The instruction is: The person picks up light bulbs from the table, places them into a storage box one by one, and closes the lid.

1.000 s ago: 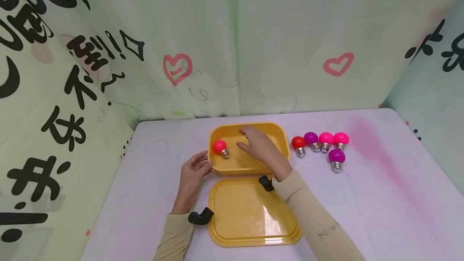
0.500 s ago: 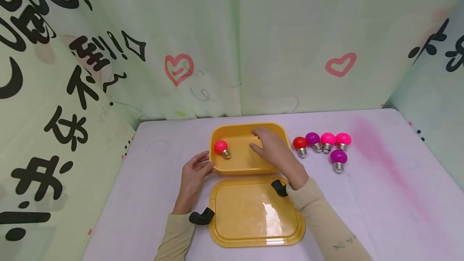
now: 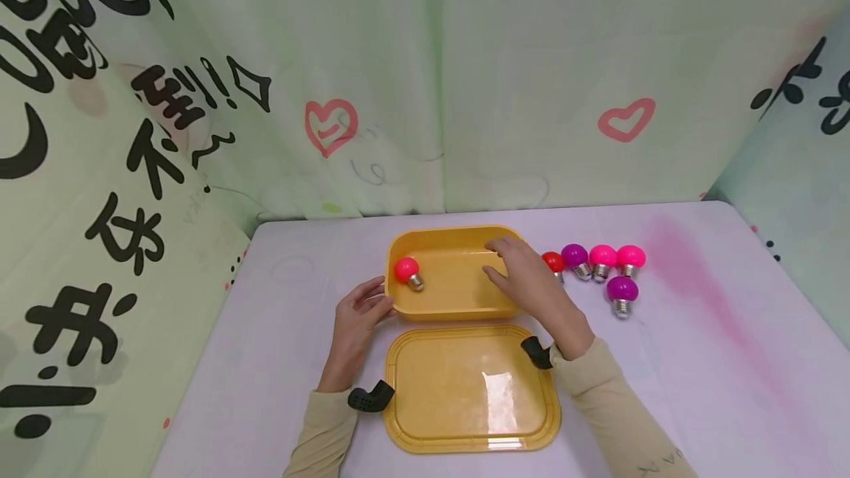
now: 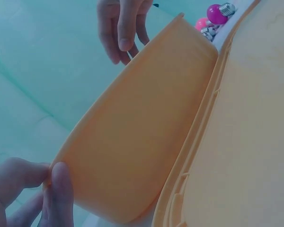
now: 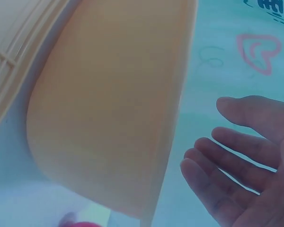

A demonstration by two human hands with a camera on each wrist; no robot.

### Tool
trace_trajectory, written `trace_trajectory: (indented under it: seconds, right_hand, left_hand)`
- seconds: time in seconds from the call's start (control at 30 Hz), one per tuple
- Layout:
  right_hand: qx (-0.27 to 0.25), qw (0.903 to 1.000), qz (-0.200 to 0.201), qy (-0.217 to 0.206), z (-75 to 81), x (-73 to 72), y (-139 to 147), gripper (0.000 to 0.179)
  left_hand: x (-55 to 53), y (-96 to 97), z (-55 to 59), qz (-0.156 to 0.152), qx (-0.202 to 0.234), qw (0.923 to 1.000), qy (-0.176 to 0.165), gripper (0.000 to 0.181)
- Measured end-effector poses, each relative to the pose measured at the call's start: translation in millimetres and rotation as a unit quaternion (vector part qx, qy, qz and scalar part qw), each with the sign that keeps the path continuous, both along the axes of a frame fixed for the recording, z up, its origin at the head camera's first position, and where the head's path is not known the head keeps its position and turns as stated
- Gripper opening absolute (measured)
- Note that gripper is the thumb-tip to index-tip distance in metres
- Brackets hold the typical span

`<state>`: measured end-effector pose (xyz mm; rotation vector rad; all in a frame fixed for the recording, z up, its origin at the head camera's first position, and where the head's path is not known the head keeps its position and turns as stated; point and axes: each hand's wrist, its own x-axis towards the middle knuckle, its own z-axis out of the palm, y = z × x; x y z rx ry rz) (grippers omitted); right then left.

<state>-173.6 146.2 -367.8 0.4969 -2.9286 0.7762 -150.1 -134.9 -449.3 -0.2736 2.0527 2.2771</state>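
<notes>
A yellow plastic box (image 3: 458, 308) stands on the table with one pink light bulb (image 3: 407, 270) lying inside at its left end. My left hand (image 3: 358, 319) pinches the box's left rim between thumb and fingers, as the left wrist view shows up close. Over the right end of the box hovers my right hand (image 3: 531, 279), fingers relaxed and apart, holding nothing. Just beyond that hand, to the right, lie a red bulb (image 3: 553, 261), a purple bulb (image 3: 575, 255), two pink bulbs (image 3: 603, 256) and another purple bulb (image 3: 622, 288) nearer me. The right hand partly hides the red bulb.
A yellow lid (image 3: 465, 397) lies flat on the table in front of the box. The white tablecloth (image 3: 697, 375) has a pink stain at the right. Green-white curtains (image 3: 505, 94) with drawings and black writing hang behind and at both sides.
My right hand has moved right across the box, from above its middle to its right end, now overlapping the red bulb. My left hand stays at the box's left rim.
</notes>
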Motion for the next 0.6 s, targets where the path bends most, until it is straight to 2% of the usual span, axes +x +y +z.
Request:
trace_trajectory:
  seconds: [0.27, 0.6]
  right_hand:
    - [-0.010, 0.9999, -0.010, 0.001, -2.4, 0.7, 16, 0.037]
    - [-0.007, 0.9989, -0.046, -0.007, -4.9, 1.9, 37, 0.037]
  left_hand:
    - [0.0, 0.1, -1.0, 0.002, 0.004, 1.0000, -0.001, 0.044]
    - [-2.2, 0.9, -3.3, 0.008, -0.002, 1.0000, -0.005, 0.044]
